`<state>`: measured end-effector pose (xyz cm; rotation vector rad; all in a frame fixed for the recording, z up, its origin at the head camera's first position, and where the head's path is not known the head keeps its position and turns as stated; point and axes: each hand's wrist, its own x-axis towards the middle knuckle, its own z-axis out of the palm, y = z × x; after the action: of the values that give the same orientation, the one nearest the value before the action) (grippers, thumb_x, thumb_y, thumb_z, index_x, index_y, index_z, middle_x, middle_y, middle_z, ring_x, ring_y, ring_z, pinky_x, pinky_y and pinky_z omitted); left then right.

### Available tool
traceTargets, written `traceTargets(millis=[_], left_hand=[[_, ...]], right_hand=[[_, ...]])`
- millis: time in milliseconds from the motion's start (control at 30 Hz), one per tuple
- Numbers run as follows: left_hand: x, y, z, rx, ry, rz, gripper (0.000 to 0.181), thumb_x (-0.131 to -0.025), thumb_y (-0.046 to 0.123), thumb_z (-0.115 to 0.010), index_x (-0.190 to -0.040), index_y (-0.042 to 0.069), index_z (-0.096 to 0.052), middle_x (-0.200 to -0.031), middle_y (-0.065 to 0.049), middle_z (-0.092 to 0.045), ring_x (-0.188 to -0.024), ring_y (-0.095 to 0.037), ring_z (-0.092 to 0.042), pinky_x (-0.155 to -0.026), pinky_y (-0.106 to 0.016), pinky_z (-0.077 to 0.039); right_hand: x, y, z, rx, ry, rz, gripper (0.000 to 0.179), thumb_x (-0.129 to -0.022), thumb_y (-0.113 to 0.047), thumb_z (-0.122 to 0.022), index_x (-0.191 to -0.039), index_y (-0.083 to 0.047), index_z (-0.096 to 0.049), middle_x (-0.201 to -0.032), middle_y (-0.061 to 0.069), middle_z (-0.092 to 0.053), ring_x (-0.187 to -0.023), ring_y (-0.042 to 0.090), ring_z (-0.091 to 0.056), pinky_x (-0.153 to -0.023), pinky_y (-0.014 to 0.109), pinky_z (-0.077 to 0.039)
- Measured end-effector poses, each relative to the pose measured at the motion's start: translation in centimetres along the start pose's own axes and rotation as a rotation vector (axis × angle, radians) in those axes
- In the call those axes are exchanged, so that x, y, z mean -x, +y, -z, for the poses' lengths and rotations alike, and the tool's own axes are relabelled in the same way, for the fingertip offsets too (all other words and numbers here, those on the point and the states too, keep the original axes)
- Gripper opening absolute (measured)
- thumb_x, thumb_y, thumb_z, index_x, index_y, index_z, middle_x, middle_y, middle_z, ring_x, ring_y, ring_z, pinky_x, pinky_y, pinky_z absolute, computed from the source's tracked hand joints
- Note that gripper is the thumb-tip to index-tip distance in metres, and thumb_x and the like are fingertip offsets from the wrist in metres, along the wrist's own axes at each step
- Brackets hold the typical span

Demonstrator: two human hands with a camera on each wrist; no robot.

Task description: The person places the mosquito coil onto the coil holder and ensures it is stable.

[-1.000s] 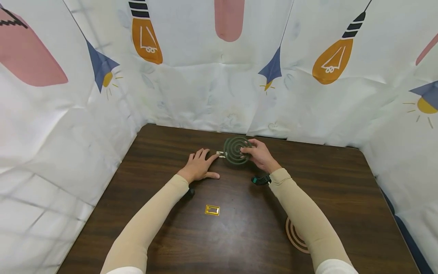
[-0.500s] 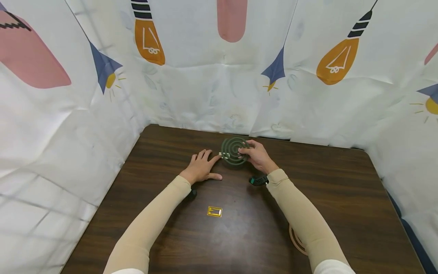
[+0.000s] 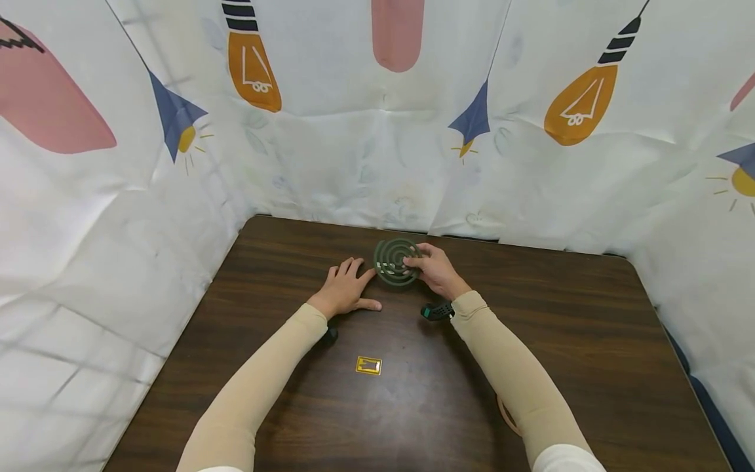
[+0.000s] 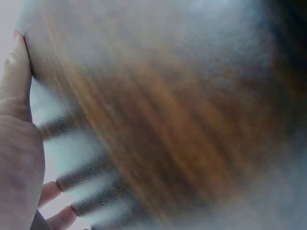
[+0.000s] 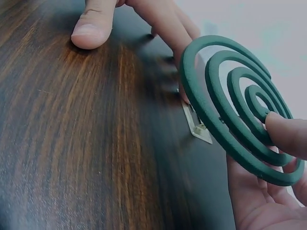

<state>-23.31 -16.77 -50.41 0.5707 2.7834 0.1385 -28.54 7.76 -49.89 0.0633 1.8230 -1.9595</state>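
Near the table's far edge, my right hand (image 3: 439,270) pinches a green mosquito coil (image 5: 195,98), thumb near its centre and fingers behind it. The coil is held tilted, above a small pale metal plate with cut-outs (image 5: 199,132), which looks like a coil stand and shows partly through the rings in the head view. My left hand (image 3: 345,288) lies spread on the tabletop. Its index fingertip rests at the end of that plate, and its thumb points toward the right hand. In the left wrist view, the left palm (image 4: 21,139) appears at the edge.
A small yellow rectangular plate with a cut-out (image 3: 361,365) lies nearer on the brown wooden table (image 3: 283,262). A tan coil (image 3: 507,417) is mostly hidden under the right forearm. White printed cloth (image 3: 354,151) hangs around the table's back and sides.
My right hand has moved slightly left with the green coil, which now overlaps the pale metal plate in the head view. The left hand has stayed in place.
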Motion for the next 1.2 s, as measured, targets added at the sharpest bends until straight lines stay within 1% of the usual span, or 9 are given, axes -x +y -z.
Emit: traceTargets(millis=[100,300,500,700,867,1200], left_hand=[[0.0,0.0,0.0,-0.006,0.006,-0.002,0.093,-0.091,0.076,-0.055,-0.164,0.023,-0.033,-0.170,-0.020,-0.020,-0.159,-0.045,-0.019,-0.121,-0.066,-0.027],[0.1,0.0,0.1,-0.010,-0.008,0.001,0.093,-0.090,0.078,-0.053,-0.163,0.023,-0.035,-0.171,-0.019,-0.019,-0.160,-0.044,-0.017,-0.122,-0.065,-0.026],[0.2,-0.1,0.1,-0.008,0.005,-0.005,0.093,-0.091,0.076,-0.054,-0.163,0.021,-0.035,-0.170,-0.020,-0.020,-0.159,-0.045,-0.018,-0.121,-0.066,-0.027],[0.2,-0.1,0.1,-0.001,0.009,-0.012,0.092,-0.091,0.075,-0.055,-0.162,0.019,-0.037,-0.170,-0.021,-0.020,-0.159,-0.046,-0.019,-0.121,-0.066,-0.027],[0.2,0.0,0.1,-0.009,-0.001,-0.007,0.094,-0.091,0.077,-0.053,-0.163,0.021,-0.035,-0.171,-0.019,-0.019,-0.160,-0.045,-0.017,-0.122,-0.065,-0.027],[0.0,-0.1,-0.2,-0.013,0.009,-0.012,0.094,-0.091,0.078,-0.053,-0.163,0.020,-0.035,-0.171,-0.019,-0.019,-0.159,-0.045,-0.018,-0.122,-0.065,-0.027]], right_hand=[[-0.1,0.2,-0.2,0.003,-0.003,-0.001,0.048,-0.102,-0.005,-0.063,-0.148,-0.004,-0.047,-0.106,0.004,-0.064,-0.083,0.014,-0.069,-0.080,0.029,-0.060],[-0.4,0.4,-0.6,0.005,-0.016,-0.014,0.048,-0.102,-0.005,-0.063,-0.147,-0.002,-0.048,-0.107,0.004,-0.064,-0.082,0.013,-0.070,-0.080,0.028,-0.061],[-0.8,0.6,-0.9,0.007,-0.018,-0.020,0.046,-0.102,-0.005,-0.064,-0.146,-0.001,-0.050,-0.106,0.004,-0.066,-0.081,0.012,-0.070,-0.079,0.028,-0.061],[-1.0,0.7,-1.1,0.000,-0.018,-0.032,0.049,-0.102,-0.005,-0.064,-0.148,0.000,-0.048,-0.105,0.004,-0.067,-0.080,0.012,-0.071,-0.078,0.027,-0.061],[-1.1,0.9,-1.1,0.004,-0.022,-0.037,0.049,-0.102,-0.005,-0.063,-0.148,0.001,-0.047,-0.103,0.003,-0.066,-0.080,0.011,-0.070,-0.078,0.027,-0.061],[-1.4,1.1,-1.1,-0.003,-0.015,-0.032,0.047,-0.101,-0.005,-0.064,-0.146,0.001,-0.050,-0.102,0.002,-0.067,-0.079,0.011,-0.070,-0.078,0.027,-0.061]])
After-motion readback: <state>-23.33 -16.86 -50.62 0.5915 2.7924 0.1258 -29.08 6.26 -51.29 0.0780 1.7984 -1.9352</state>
